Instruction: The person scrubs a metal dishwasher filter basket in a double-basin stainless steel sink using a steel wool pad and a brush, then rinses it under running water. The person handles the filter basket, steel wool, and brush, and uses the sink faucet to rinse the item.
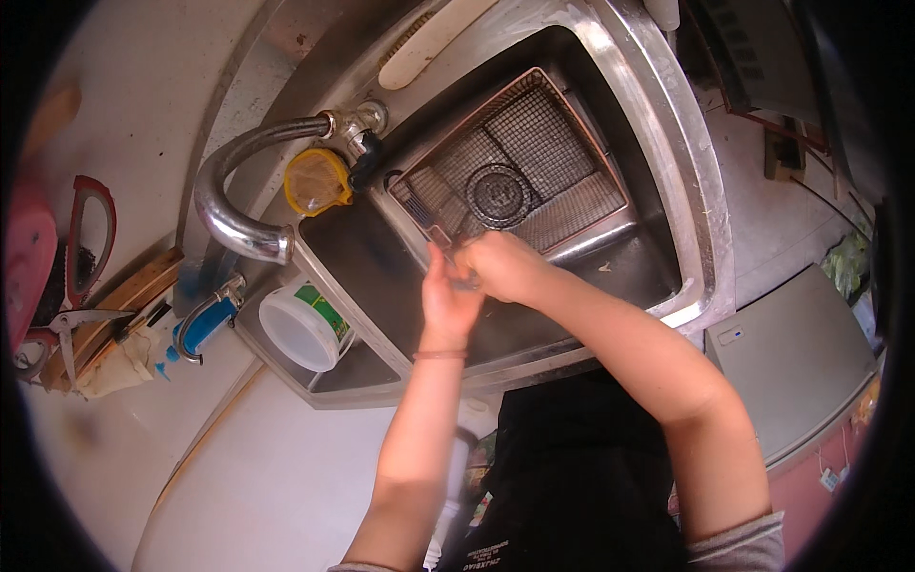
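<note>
A rectangular wire mesh basket (572, 129) rests in the larger bowl of a stainless steel sink (686, 207), and the round drain strainer (498, 194) shows through its mesh. Both of my hands meet at the basket's near left edge, around its metal handle (440, 236). My left hand (452, 293) has its thumb raised beside the handle. Curled over the same spot, my right hand (498, 264) has its fingers bent; blur and overlap hide what lies between the fingers of both hands.
A curved metal faucet (221, 189) arches at the left of the bowl, near a yellow-rimmed strainer (314, 182). In the smaller bowl stands a white plastic bucket (297, 332). A long-handled brush (429, 46) lies on the far ledge. Scissors (64, 329) hang at the far left.
</note>
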A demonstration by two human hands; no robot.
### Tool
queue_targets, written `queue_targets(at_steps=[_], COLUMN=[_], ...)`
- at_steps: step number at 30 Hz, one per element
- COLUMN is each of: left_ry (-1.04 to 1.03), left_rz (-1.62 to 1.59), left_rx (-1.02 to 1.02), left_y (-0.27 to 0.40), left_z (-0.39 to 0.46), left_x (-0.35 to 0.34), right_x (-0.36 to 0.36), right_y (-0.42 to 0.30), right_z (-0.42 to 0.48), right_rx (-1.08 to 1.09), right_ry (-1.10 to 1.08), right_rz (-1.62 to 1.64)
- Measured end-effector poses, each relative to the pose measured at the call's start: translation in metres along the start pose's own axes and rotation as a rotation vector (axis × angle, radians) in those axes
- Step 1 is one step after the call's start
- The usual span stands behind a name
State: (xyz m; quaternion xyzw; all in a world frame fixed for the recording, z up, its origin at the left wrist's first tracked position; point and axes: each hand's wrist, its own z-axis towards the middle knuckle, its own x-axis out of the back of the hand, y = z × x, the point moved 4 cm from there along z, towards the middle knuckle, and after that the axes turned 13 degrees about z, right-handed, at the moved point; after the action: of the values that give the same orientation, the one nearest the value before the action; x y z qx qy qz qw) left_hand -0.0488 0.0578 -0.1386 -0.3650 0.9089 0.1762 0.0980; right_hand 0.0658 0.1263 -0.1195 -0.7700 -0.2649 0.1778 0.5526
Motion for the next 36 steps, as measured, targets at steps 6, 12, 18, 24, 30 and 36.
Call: queue_targets(at_steps=[6,12,18,24,30,36], left_ry=[-0.145,-0.041,0.019,-0.056,-0.046,-0.005], left_rz=[0.145,0.137,0.089,0.335,0.351,0.331], left_rx=[-0.201,-0.302,-0.382,-0.528,-0.52,-0.495], left_y=[0.016,0.034,0.048,0.051,0.046,0.041], left_z=[-0.012,0.004,0.004,0.0,0.002,0.002], left_x=[-0.033,-0.02,-0.025,-0.037,-0.037,-0.038], right_x=[0.044,0.042,0.031,0.019,0.022,0.012], right_y=[0.013,0.025,0.013,-0.003,-0.01,0.013], right_z=[0.004,0.023,0.054,0.08,0.084,0.07], right_rx=[-0.033,-0.166,-0.21,-0.041,-0.101,-0.13], right_ry=[0.287,0.298,0.251,0.229,-0.065,0.158], right_rz=[0.113,0.252,0.465,0.36,0.162,0.246])
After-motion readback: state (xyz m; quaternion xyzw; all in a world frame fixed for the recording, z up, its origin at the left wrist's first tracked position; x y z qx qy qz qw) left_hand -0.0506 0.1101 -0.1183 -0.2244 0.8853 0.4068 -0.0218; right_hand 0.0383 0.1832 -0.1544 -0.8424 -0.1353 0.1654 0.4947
